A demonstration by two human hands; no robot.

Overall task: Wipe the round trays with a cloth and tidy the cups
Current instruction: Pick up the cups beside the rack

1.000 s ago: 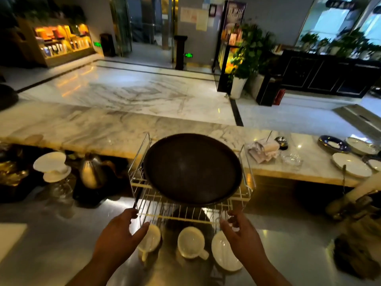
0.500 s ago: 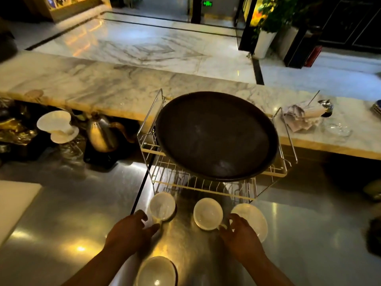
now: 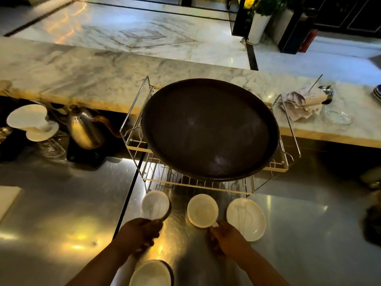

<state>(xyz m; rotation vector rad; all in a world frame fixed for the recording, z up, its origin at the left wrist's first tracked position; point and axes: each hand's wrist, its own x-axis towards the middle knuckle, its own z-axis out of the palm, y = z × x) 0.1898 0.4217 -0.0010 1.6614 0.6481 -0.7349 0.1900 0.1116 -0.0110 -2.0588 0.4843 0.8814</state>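
A large dark round tray (image 3: pixel 208 129) lies tilted on top of a wire dish rack (image 3: pixel 136 141) on the steel counter. In front of the rack stand two white cups side by side, the left cup (image 3: pixel 155 204) and the middle cup (image 3: pixel 202 209), with a white saucer (image 3: pixel 246 218) to their right. My left hand (image 3: pixel 140 234) is closed on the left cup's handle. My right hand (image 3: pixel 226 238) pinches the handle of the middle cup. Another white cup (image 3: pixel 150 274) sits at the bottom edge between my forearms.
A metal kettle (image 3: pixel 86 129) on a dark base and a white dripper on a glass server (image 3: pixel 35 122) stand at the left. The raised marble bar top (image 3: pixel 82 75) behind carries crumpled paper (image 3: pixel 299 104) and a glass dish (image 3: pixel 338 116). A white board (image 3: pixel 7 199) lies far left.
The view has tilted further down. Both hands moved from the rack's front edge to the cups, and each now grips a cup handle.
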